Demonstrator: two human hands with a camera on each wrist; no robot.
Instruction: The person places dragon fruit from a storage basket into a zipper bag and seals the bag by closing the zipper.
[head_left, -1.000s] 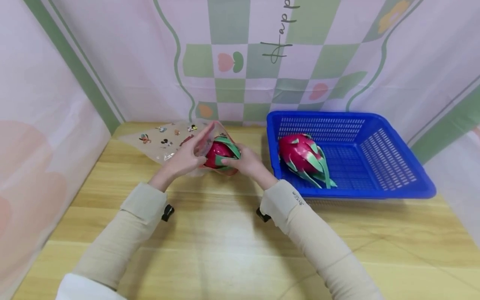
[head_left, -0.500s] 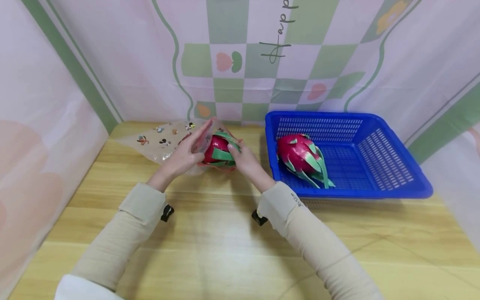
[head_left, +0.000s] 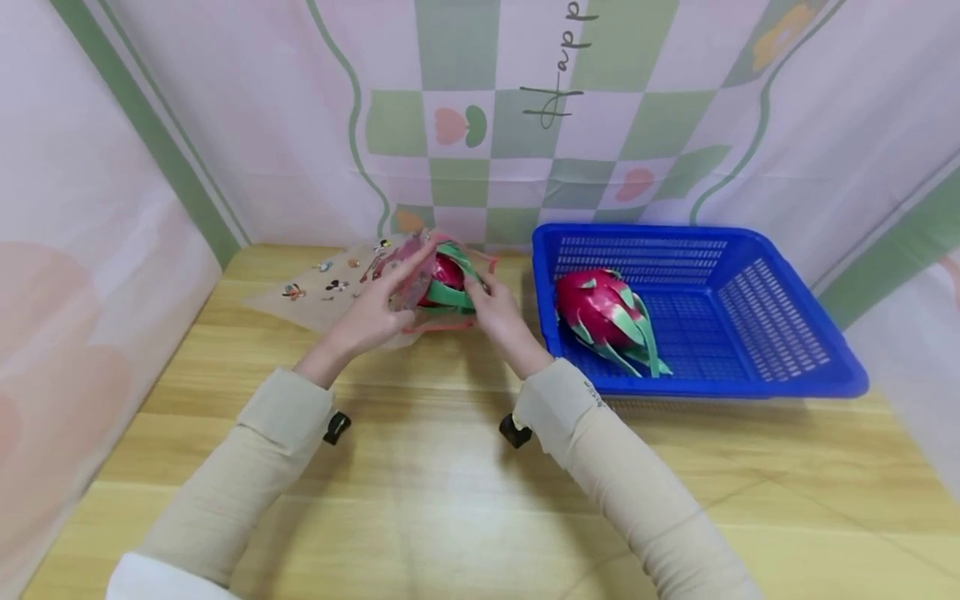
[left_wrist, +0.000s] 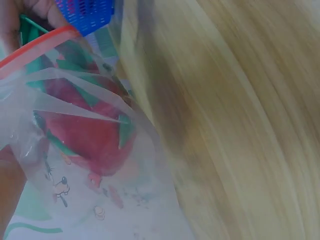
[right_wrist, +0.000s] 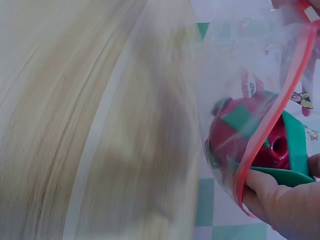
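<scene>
Item, one dragon fruit, glossy red with green leaves: body inside the bag, leafy end at the mouth, lying between the two hands on the left part of the table.

Item, one clear bag, cartoon-printed, red rim: mouth gaping around the fruit, body spread flat to the left.

Item, right hand: thumb and fingers together, clamped on the fruit's leafy end. A second ago it cupped the fruit's side; the fruit now sits slightly farther from the person, with more of the rim showing around it. I judge the body mostly in and the leaf tips the part outstanding.

Item, left hand: at the bag's mouth, fingers straight, thumb spread apart from them; its exact hold on the film cannot be told.

Item, one blue basket, right of the bag, containing a second dragon fruit, unmoved.
</scene>
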